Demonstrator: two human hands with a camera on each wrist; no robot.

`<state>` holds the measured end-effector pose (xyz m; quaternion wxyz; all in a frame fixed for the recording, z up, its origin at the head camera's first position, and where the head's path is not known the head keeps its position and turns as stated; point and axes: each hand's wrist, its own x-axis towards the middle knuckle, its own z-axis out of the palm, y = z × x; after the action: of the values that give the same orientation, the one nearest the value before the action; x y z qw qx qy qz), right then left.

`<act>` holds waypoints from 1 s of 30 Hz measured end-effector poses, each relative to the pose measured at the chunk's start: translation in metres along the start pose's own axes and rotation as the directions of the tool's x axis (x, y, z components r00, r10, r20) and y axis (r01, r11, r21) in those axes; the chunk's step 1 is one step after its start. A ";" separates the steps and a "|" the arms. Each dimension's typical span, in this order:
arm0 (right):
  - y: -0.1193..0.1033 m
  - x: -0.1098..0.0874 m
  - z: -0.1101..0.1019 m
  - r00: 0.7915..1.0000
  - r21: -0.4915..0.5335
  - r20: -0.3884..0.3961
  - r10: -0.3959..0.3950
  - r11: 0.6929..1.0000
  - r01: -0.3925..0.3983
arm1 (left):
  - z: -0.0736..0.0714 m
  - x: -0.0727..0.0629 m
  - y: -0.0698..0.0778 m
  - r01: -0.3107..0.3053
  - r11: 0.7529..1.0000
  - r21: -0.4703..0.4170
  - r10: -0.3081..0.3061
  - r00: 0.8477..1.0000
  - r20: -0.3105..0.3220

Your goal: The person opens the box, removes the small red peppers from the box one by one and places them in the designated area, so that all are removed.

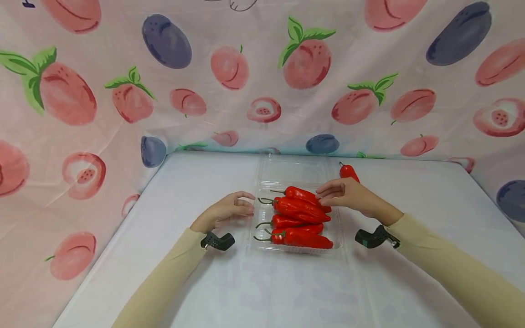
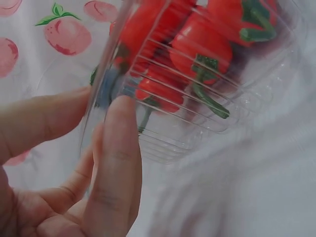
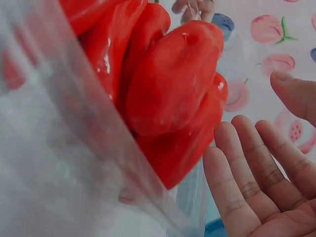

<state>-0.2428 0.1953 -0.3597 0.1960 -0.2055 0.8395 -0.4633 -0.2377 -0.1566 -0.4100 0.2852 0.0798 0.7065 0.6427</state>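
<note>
Several red peppers (image 1: 301, 209) with green stems lie piled in a clear plastic clamshell box (image 1: 338, 234). Its transparent lid (image 1: 293, 169) is folded back behind it. At the box's left side is my left hand (image 1: 229, 208), fingertips at the rim; in the left wrist view its fingers (image 2: 118, 148) lie close against the ribbed wall, loosely bent. Over the box's back right corner reaches my right hand (image 1: 344, 196), beside the uppermost peppers. The right wrist view shows its fingers (image 3: 249, 168) extended and apart, with nothing between them and the thumb.
One more red pepper (image 1: 348, 173) lies behind my right hand, outside the box and partly covered by the hand. A white cloth (image 1: 287, 287) spreads over the table. Fruit-patterned fabric (image 1: 262, 82) rises at the back and left side.
</note>
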 end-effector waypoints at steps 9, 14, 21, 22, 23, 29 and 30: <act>-0.007 0.003 0.011 1.000 -0.028 -0.010 -0.020 0.999 0.019 | 0.003 0.005 0.002 -0.009 0.995 0.097 0.022 0.991 -0.135; -0.008 0.004 0.014 1.000 -0.042 -0.012 -0.019 0.999 0.019 | 0.006 0.006 0.000 -0.011 0.994 0.105 0.034 0.976 -0.216; -0.007 0.005 0.017 1.000 -0.037 -0.004 -0.030 0.999 0.030 | 0.006 0.006 -0.006 -0.110 0.994 0.027 0.114 0.972 -0.206; -0.007 0.005 0.017 1.000 -0.036 -0.002 -0.028 0.999 0.028 | 0.006 0.006 -0.006 -0.116 0.993 0.020 0.117 0.972 -0.205; -0.006 0.006 0.018 1.000 -0.037 -0.001 -0.027 0.999 0.027 | 0.006 0.005 -0.006 -0.118 0.993 0.015 0.119 0.971 -0.207; -0.007 0.008 0.019 1.000 -0.054 0.005 -0.025 0.998 0.026 | 0.011 0.007 -0.003 -0.050 0.999 0.019 0.053 0.965 -0.256; -0.007 0.008 0.020 1.000 -0.058 0.005 -0.025 0.998 0.025 | 0.012 0.008 -0.002 -0.041 0.999 0.015 0.043 0.964 -0.263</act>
<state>-0.2385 0.1739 -0.3646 0.1858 -0.2225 0.8495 -0.4409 -0.2375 -0.1434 -0.4146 0.1748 0.0101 0.7394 0.6501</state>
